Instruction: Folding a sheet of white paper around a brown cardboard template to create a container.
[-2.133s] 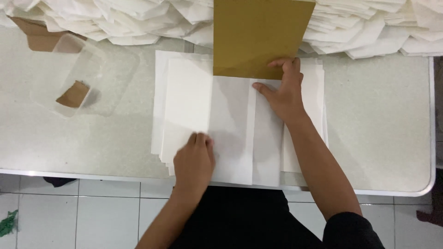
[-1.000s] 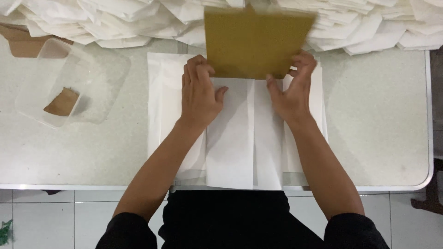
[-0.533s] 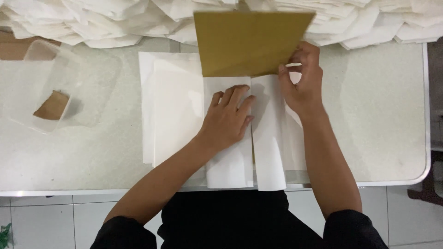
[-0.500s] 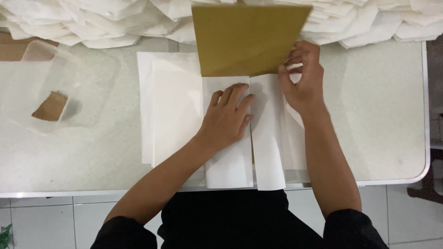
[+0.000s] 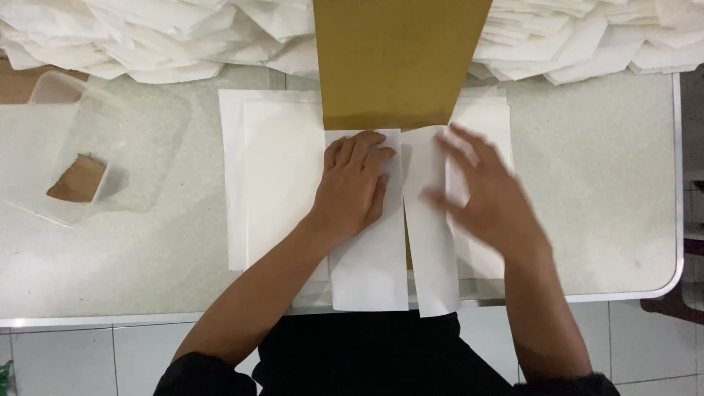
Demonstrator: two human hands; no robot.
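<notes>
Flat on the table, the left hand presses a folded white paper flap with fingers spread, gripping nothing. Just beside it, the right hand, blurred, fingers loose, hovers over the other flap, below the brown cardboard template.

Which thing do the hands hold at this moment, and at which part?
Nothing is gripped. The left hand presses flat on the left flap of the white paper, near the brown card. The right hand is blurred over the right flap; contact cannot be told.
</notes>
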